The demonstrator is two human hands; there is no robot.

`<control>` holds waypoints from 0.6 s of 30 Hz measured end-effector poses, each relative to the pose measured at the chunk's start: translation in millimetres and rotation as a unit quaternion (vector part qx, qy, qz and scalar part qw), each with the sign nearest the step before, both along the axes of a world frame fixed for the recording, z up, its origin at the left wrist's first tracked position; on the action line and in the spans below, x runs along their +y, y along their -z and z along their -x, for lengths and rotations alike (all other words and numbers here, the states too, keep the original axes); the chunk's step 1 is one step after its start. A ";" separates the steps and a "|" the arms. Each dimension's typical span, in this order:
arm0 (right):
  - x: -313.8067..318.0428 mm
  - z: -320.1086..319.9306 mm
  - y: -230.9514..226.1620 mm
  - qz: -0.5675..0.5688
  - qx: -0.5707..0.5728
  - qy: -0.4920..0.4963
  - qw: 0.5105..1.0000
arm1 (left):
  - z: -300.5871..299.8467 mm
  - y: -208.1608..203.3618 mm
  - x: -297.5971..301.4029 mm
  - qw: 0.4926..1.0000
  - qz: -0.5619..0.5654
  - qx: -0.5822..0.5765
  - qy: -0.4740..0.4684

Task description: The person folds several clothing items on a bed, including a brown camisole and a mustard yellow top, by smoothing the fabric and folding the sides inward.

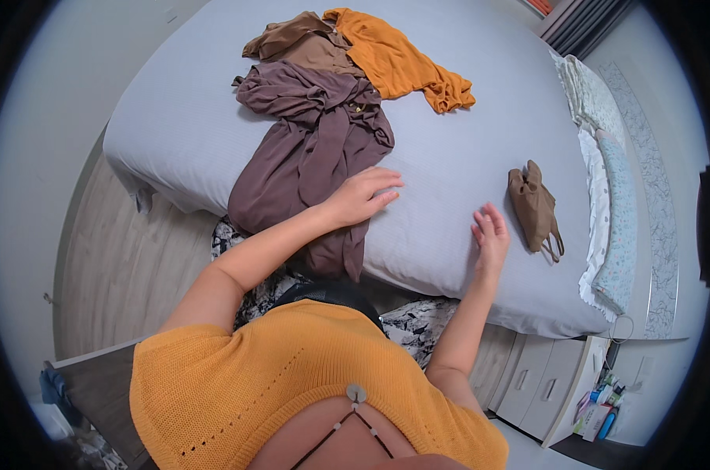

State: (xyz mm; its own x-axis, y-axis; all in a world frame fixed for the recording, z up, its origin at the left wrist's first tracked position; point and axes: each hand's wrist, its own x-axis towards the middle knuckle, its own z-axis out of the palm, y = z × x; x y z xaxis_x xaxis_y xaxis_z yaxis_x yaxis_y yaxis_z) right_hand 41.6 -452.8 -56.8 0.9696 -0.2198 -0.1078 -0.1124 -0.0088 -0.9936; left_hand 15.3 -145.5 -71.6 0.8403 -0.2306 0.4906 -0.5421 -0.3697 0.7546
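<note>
My left hand (363, 196) is over the edge of a mauve-brown garment (312, 145), fingers stretched toward the right; whether it touches the cloth I cannot tell. The garment lies loosely across the bed, its lower part hanging over the near side. My right hand (491, 231) is raised at the near part of the bed, its fingers loosely spread with nothing in them. Just right of it lies a small folded brown strappy top (534, 207). Beyond the mauve-brown garment are a crumpled brown garment (304, 45) and an orange garment (398, 63) with a sleeve stretched right.
The bed (457, 149) has a pale grey-blue cover. Pillows (615, 219) line its right end. A white drawer cabinet (539, 384) stands at the lower right, with small items (597, 411) beside it. At the lower left is a dark wooden surface (104, 392).
</note>
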 end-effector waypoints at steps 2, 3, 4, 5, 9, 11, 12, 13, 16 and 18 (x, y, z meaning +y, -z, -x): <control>25.2 3.4 -2.7 0.004 -0.002 -0.038 0.999 | -2.4 -4.6 7.9 0.999 -0.003 -0.036 -0.025; 33.1 1.6 -2.2 0.007 0.000 -0.065 0.998 | -4.9 -7.5 13.8 0.998 -0.005 -0.054 -0.037; 39.9 -0.5 -3.4 0.011 0.001 -0.091 0.996 | -8.5 -10.4 19.8 0.995 -0.016 -0.079 -0.065; 48.4 -2.5 -4.9 0.018 0.002 -0.109 0.994 | -13.1 -13.3 27.5 0.990 -0.027 -0.104 -0.093; 86.4 -18.6 -11.7 0.045 -0.017 -0.189 0.981 | -34.7 -23.5 69.6 0.959 -0.082 -0.173 -0.210; 110.9 -33.2 -15.6 0.058 -0.040 -0.227 0.971 | -48.7 -20.8 97.2 0.934 -0.115 -0.198 -0.273; 126.7 -42.2 -20.6 0.071 -0.064 -0.240 0.966 | -55.0 -16.1 110.1 0.919 -0.134 -0.204 -0.311; 146.7 -52.0 -28.0 0.083 -0.088 -0.257 0.959 | -59.6 -4.6 123.5 0.913 -0.125 -0.189 -0.338; 203.0 -85.8 -37.8 0.110 -0.180 -0.277 0.938 | -64.0 4.5 127.9 0.918 -0.128 -0.173 -0.334; 241.8 -103.3 -41.2 0.142 -0.235 -0.283 0.919 | -60.9 1.1 124.0 0.920 -0.091 -0.172 -0.341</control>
